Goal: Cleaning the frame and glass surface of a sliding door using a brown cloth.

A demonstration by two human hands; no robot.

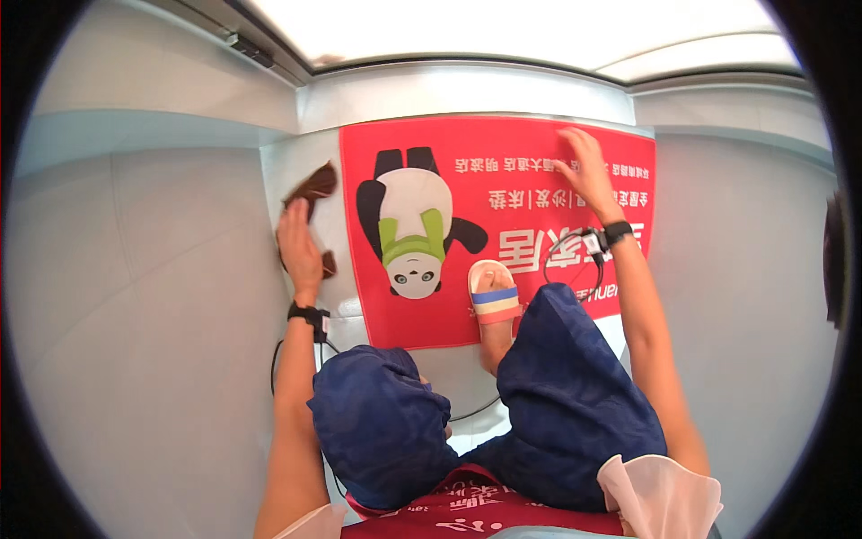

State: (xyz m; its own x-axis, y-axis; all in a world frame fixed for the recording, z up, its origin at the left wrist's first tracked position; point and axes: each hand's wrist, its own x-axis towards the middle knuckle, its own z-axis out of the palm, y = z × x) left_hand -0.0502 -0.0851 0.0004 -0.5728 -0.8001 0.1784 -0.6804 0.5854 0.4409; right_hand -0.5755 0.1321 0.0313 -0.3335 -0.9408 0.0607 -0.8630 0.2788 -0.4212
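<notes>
My left hand (pixel 300 252) reaches down at the left of the red mat, its fingers straight and close together. It overlaps a dark brown object (pixel 315 186), perhaps footwear, on the pale floor. Another brown piece (pixel 328 265) shows by the palm; I cannot tell whether the two are joined or whether the fingers grip anything. Over the mat's upper right part, my right hand (pixel 586 168) is held with thumb and fingers apart and nothing in it. The red printed mat (pixel 465 327) bears an upside-down cartoon panda and white writing.
Grey walls (pixel 148 269) rise on both sides, and a pale raised sill (pixel 465 94) runs behind the mat. My striped slide sandal (pixel 494 296) stands on the mat. Black straps with a cable (pixel 545 266) are on my wrists. A dark object (pixel 835 259) is at the far right.
</notes>
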